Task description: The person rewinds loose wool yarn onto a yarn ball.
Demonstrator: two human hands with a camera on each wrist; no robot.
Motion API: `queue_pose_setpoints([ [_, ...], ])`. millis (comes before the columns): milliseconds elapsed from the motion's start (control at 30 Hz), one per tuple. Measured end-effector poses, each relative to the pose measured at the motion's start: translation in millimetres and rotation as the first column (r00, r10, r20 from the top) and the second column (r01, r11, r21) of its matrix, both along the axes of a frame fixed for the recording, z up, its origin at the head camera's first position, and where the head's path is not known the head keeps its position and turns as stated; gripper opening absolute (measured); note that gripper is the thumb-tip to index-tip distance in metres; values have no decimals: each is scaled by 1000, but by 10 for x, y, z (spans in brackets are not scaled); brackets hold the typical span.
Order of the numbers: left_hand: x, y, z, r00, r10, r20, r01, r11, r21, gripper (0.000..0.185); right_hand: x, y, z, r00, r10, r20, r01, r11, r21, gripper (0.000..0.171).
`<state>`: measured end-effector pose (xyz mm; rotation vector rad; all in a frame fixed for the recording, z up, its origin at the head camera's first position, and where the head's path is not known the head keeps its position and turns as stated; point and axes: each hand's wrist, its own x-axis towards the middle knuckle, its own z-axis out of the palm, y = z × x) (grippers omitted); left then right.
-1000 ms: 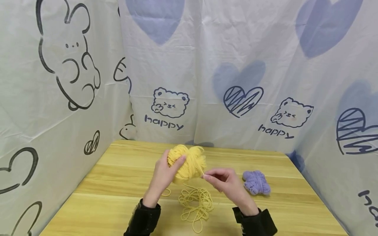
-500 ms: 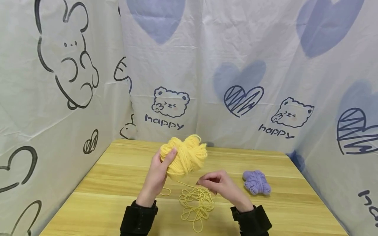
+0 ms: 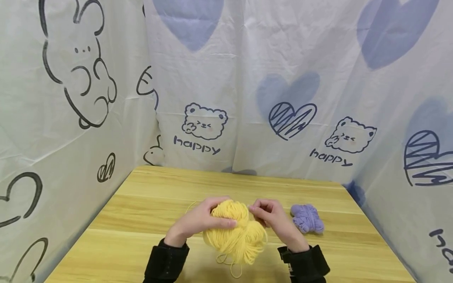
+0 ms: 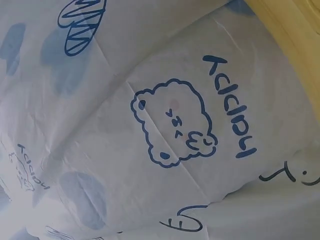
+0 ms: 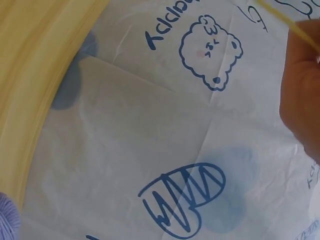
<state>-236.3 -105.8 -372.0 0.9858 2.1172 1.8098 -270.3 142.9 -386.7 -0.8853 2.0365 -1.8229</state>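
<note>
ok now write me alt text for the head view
A person's left hand grips a bundle of yellow yarn over a wood-grain table, the right hand close beside it. Loose yellow strands show below; a purple yarn bundle lies to the right. Patterned white cloth hangs behind.

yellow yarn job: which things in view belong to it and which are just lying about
In the job:
yellow yarn bundle, in the left hand
yellow strand, pinched by the right hand
loose yellow loops, probably

Lying about:
purple yarn bundle, untouched
</note>
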Motion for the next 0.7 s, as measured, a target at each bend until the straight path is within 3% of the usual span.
queue_pose_setpoints([
  [67,-18,10,-20,1000,26,-15,-27,997,-69,21,26,-5,33,998,-63,-5,63,998,-22,19],
  [167,-46,23,-61,989,133,-57,-141,975,-171,23,72,0,73,989,-143,-23,141,988,-67,16],
  [300,-84,52,-105,939,320,-127,-343,908,-242,32,119,3,84,980,-185,-74,176,977,-123,21],
  [367,-103,71,-116,908,400,-125,-418,883,-215,37,132,-10,70,977,-164,-136,142,977,-156,21],
  [400,-112,81,-119,892,437,-119,-452,871,-192,39,30,9,-92,973,-131,-190,94,976,-195,22],
  [533,-131,101,-119,831,555,-36,-556,829,-59,41,64,-41,-123,947,-44,-319,-18,982,-189,18],
  [600,-134,100,-113,795,606,-10,-606,795,6,40,87,-64,-122,945,-4,-326,-48,988,-149,19],
  [633,-132,98,-108,776,631,-3,-630,776,34,39,206,-104,37,951,-1,-309,-31,995,-100,17],
  [700,-129,93,-93,744,668,8,-666,741,92,38,223,-123,52,960,31,-279,-46,998,-47,19],
])
